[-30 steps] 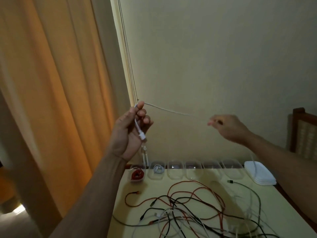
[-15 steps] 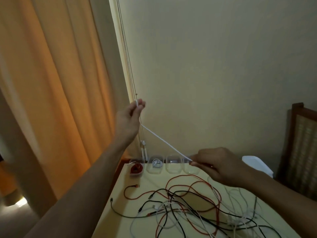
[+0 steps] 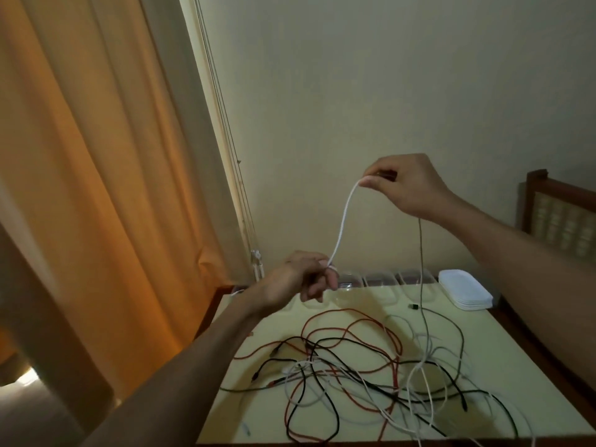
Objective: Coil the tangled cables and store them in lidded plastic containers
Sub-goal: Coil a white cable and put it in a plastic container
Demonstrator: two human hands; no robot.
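While the left hand [image 3: 300, 280] curls round the cable [image 3: 342, 222], the right hand [image 3: 411, 185] pinches it higher, above the tangle [image 3: 351, 369].

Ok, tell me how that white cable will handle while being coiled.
Probably floppy: the white cable curves loosely between left hand and right hand. Likely light: a fingertip pinch holds it up. It seems to run on down into the tangle, so it may snag.
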